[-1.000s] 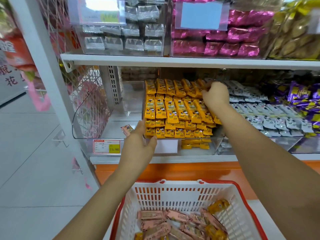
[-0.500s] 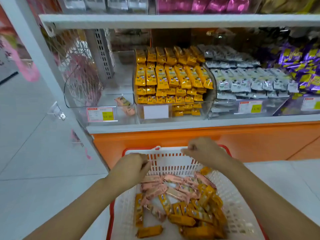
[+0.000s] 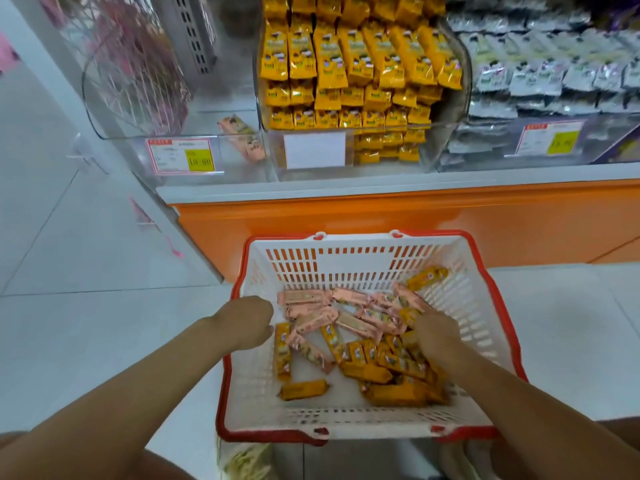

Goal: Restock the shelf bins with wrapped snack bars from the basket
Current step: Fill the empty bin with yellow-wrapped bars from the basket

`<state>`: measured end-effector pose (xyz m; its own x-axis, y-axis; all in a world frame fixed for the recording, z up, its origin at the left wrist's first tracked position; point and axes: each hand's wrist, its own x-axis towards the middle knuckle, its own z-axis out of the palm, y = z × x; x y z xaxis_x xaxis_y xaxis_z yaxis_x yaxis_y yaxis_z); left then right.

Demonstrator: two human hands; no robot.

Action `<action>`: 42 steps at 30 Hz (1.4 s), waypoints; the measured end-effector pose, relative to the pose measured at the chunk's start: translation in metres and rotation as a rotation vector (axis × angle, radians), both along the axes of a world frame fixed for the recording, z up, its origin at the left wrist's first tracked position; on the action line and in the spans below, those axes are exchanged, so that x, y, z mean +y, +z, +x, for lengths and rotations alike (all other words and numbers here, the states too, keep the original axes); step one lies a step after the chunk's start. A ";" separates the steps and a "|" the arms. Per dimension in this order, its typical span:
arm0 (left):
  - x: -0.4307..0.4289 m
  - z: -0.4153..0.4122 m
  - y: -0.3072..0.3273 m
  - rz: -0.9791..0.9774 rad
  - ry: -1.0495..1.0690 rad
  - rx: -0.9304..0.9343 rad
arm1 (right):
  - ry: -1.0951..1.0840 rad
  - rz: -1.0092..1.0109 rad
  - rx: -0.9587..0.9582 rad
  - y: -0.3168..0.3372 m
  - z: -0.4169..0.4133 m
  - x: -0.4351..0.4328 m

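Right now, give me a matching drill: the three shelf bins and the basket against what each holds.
Column 1
1. left bin
2. middle bin
3. right bin
4. basket

Column 2
A. grey packs
B. pink-yellow mix
C. few pink bars
D. yellow stacks

Pairs: 1-C, 2-D, 3-A, 4-B

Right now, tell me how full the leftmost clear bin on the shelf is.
Nearly empty. Just one or two pink wrapped bars lie in the leftmost clear bin, near its front right corner.
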<state>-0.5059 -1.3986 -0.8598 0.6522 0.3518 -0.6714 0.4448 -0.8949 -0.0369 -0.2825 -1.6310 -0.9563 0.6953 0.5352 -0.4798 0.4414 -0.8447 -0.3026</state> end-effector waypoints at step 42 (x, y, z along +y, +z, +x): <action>-0.009 0.001 0.006 -0.131 0.204 0.072 | 0.218 -0.401 0.396 -0.001 -0.021 -0.006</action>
<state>-0.5051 -1.4081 -0.8535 0.5255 0.3782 -0.7621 0.6171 -0.7861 0.0354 -0.3036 -1.6367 -0.9574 0.3171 0.3689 -0.8737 0.5357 -0.8299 -0.1560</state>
